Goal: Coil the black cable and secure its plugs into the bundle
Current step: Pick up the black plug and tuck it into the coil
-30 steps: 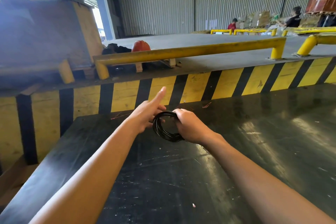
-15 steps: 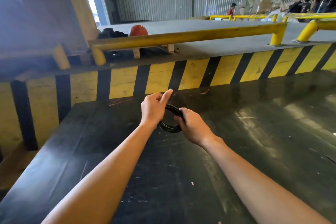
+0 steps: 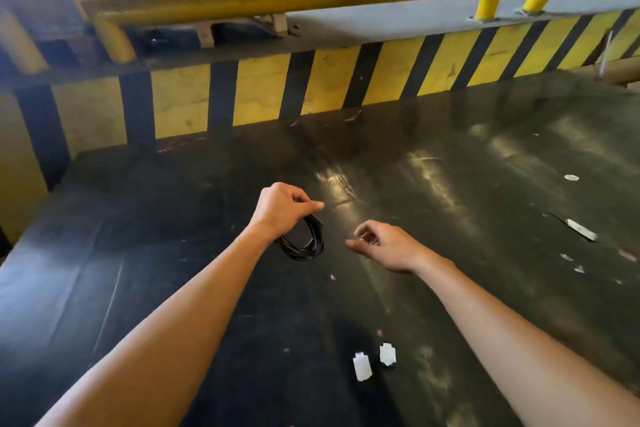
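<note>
The black cable (image 3: pixel 304 243) is wound into a small round coil that hangs just above the dark tabletop (image 3: pixel 138 253). My left hand (image 3: pixel 282 206) grips the coil's upper part from above with thumb and fingers pinched together. To the right, my right hand (image 3: pixel 384 246) hovers a short way off the coil, fingers loosely curled and holding nothing. I cannot make out the plugs within the bundle.
Two small white pieces (image 3: pixel 362 366) (image 3: pixel 387 354) lie on the table near me. A flat grey strip (image 3: pixel 581 229) and white scraps sit at the right. A yellow-and-black striped wall (image 3: pixel 346 80) with a yellow rail (image 3: pixel 277 0) bounds the far edge.
My right hand has let go of the coil and drawn away to the right. The left hand now carries the coil alone, lower toward the table. The view has tilted downward.
</note>
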Demonstrator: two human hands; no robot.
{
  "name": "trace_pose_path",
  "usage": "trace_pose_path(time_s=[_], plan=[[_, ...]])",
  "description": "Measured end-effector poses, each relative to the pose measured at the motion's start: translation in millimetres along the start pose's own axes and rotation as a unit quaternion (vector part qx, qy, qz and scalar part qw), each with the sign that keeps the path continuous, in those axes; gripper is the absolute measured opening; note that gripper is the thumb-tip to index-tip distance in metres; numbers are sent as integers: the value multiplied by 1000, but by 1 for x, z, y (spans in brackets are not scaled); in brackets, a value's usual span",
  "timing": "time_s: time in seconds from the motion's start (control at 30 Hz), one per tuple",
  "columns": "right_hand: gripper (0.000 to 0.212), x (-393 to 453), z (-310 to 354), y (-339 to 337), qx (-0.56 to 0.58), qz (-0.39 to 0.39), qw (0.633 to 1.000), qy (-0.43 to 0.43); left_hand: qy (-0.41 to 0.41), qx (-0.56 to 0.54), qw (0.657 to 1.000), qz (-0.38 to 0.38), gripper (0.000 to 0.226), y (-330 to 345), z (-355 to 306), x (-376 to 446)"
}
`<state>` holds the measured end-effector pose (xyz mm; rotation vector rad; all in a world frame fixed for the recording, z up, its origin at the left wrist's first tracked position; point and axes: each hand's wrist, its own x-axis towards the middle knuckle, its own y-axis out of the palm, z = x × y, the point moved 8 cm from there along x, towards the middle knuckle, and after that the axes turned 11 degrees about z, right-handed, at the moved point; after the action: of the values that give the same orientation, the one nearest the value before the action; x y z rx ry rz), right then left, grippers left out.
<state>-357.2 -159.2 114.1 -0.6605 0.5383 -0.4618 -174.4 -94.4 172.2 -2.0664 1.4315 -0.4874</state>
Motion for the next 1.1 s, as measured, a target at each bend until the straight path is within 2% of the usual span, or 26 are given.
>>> trace_pose_path(time_s=[0.1,0.17,0.23,0.4,0.57,0.73,0.8,0.93,1.0,1.1], plan=[[23,-18,-70,44,-53,90,991,79,-14,53,998,34,21,35,23,-23],[26,-31,-106,81,-90,172,973,128,-29,81,995,50,20,55,36,-38],[35,-43,-130,108,-95,210,960,162,-49,96,992,60,19,72,46,-52],[32,-55,-151,129,-61,144,972,173,-91,102,988,70,17,103,52,-86],[18,-59,-149,139,-39,89,985,146,-126,94,987,28,20,107,48,-116],[14,-61,-141,119,103,23,988,110,-135,92,986,28,18,105,37,-131],[16,-59,-119,89,191,-7,979,66,-130,88,987,39,19,103,27,-131],[15,-65,-57,16,373,-32,925,-64,-86,73,992,56,36,93,-17,-116],[13,-72,-28,-16,406,-38,907,-107,-57,49,995,60,39,85,-46,-104],[9,-80,0,-53,420,-49,894,-147,-28,-7,998,58,27,69,-83,-88]])
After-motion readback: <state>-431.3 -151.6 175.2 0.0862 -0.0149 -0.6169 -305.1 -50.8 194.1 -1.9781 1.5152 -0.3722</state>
